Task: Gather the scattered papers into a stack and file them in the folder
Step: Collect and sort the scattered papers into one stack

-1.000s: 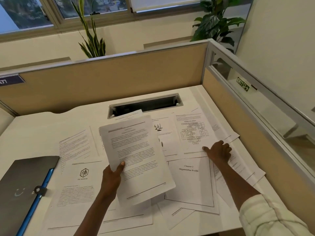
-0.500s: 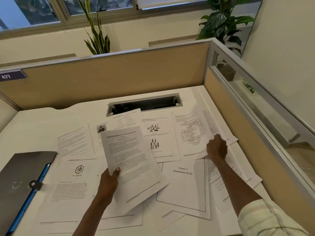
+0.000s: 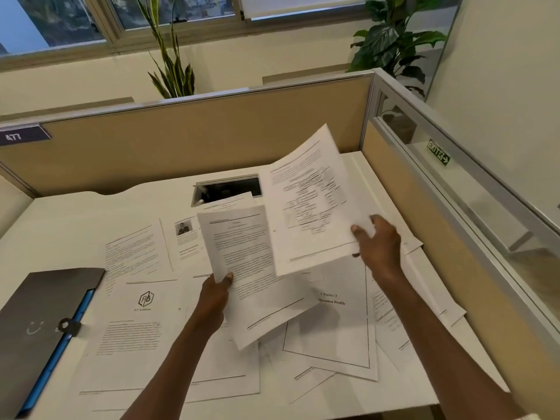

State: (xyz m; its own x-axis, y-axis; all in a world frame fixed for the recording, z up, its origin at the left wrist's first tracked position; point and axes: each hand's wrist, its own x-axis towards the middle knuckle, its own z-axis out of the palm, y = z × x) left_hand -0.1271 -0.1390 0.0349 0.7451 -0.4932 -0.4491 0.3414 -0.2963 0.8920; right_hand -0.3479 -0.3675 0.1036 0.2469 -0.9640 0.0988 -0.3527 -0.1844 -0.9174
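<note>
Moved: since half a second ago the right hand (image 3: 377,242) has lifted the chart sheet (image 3: 309,204) off the desk (image 3: 60,219); before, that hand lay flat on it among the loose papers.
Right hand: thumb on the sheet's face, fingers behind, pinched on its lower right corner; the sheet is in the air, tilted and motion-blurred.
Chart sheet edges: its left edge overlaps the right edge of the text sheet (image 3: 251,268); its top corner rises in front of the back partition (image 3: 197,140).
Left hand: (image 3: 216,294) clamped on the text sheet's lower left edge, thumb on top, holding it raised and tilted above the desk.
Below the hands: the chapter page (image 3: 339,325) and other papers lie overlapped, edges crossing at many angles.
Left of the left hand: the logo page (image 3: 145,322), with two more pages beyond it, all flat.
Folder: (image 3: 36,328) well left of the left hand, lying closed at the desk's left front edge, touching the logo page's side.
Right of the right hand: a few sheets reach close to the side partition (image 3: 403,207); little room there.
Open room: bare desk to the far left, behind the folder.
Beyond the hands: the cable slot (image 3: 227,189), its near edge partly covered by paper.
</note>
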